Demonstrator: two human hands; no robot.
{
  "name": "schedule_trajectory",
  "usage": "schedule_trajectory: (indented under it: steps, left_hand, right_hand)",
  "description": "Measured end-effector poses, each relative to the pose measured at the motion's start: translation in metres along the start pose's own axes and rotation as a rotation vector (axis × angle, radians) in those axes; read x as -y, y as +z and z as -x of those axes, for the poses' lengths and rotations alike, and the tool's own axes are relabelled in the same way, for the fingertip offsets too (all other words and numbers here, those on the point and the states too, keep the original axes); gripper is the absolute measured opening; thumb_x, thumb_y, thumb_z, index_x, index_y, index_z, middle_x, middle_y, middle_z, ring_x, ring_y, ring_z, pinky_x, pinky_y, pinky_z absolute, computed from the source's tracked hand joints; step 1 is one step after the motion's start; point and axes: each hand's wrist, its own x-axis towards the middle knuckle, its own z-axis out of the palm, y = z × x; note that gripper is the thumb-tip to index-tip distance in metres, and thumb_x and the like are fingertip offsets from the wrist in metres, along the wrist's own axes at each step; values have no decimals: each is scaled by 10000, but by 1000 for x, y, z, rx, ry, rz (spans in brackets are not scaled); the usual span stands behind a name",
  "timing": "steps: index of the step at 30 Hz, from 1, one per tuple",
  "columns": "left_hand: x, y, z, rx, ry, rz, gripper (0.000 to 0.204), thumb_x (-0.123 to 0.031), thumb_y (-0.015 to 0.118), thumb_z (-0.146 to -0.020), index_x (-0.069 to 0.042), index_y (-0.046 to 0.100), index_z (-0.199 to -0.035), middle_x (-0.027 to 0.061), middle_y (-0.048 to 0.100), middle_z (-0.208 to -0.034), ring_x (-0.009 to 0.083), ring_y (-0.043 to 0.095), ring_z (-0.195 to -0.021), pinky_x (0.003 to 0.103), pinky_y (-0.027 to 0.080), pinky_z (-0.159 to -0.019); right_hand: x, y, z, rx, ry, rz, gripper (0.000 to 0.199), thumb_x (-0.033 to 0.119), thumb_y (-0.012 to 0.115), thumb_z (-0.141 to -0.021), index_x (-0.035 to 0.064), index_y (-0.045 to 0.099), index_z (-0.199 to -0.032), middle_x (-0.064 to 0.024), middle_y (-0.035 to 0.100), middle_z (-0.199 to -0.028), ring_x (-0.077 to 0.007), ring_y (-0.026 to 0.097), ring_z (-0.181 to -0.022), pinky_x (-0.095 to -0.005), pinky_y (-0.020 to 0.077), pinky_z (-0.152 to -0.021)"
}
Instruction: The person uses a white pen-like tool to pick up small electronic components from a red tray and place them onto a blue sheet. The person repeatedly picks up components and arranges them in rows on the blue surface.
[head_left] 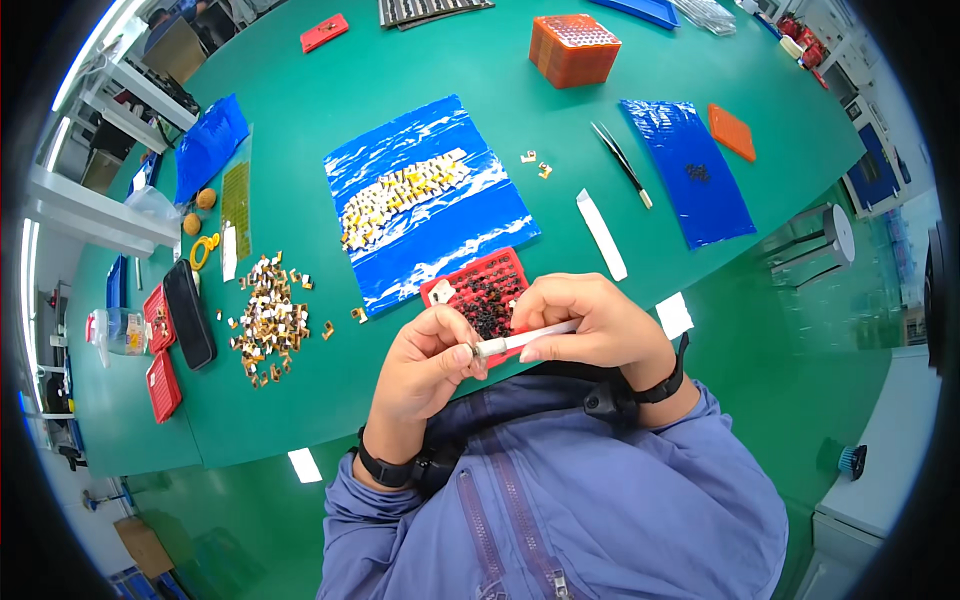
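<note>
My right hand (590,322) is closed on a slim white stick-like tool (530,337), which slants down to the left. At its tip, my left hand (432,362) pinches something small that the fingers mostly hide. Both hands are held over the near edge of a red tray (511,262) filled with small black parts (484,302). One whitish piece (441,291) lies in the tray's left corner. Beyond the tray, a blue plastic sheet (440,125) carries many small white-and-gold pieces (405,197) in rows.
Loose gold-and-white pieces (268,325) are heaped on the green table (290,130) at left, beside a black case (188,315). Tweezers (622,163), a white strip (602,236) and another blue sheet (690,170) lie to the right. Stacked orange trays (574,52) stand at the back.
</note>
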Motion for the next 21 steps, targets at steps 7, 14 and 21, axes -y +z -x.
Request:
schedule_trajectory:
  steps: [7, 14, 21]
  left_hand:
    - [0, 1, -1, -2, 10, -15, 71, -39, 581, -858, -17, 519, -884, 75, 568, -762, 151, 591, -712, 263, 486, -630]
    - [-1, 2, -3, -17, 11, -60, 59, -42, 550, -875, -25, 494, -889, 73, 544, -722, 122, 525, -629, 231, 432, -543]
    - [-1, 4, -5, -120, 82, -20, 73, -55, 520, -894, -39, 456, -861, 67, 519, -714, 122, 511, -614, 230, 426, -529]
  right_hand:
    - [-6, -1, -3, -9, -42, -39, 129, 107, 681, -793, 19, 635, -876, -46, 601, -692, -74, 512, -520, -216, 392, -480]
    - [-10, -2, -3, -51, -21, -25, 116, 90, 689, -782, 26, 639, -865, 2, 563, -637, -49, 456, -514, -215, 344, -464]
    - [-34, -12, -2, -292, 157, -1, 91, 79, 683, -787, 36, 635, -851, 40, 490, -580, -17, 358, -504, -199, 276, -453]
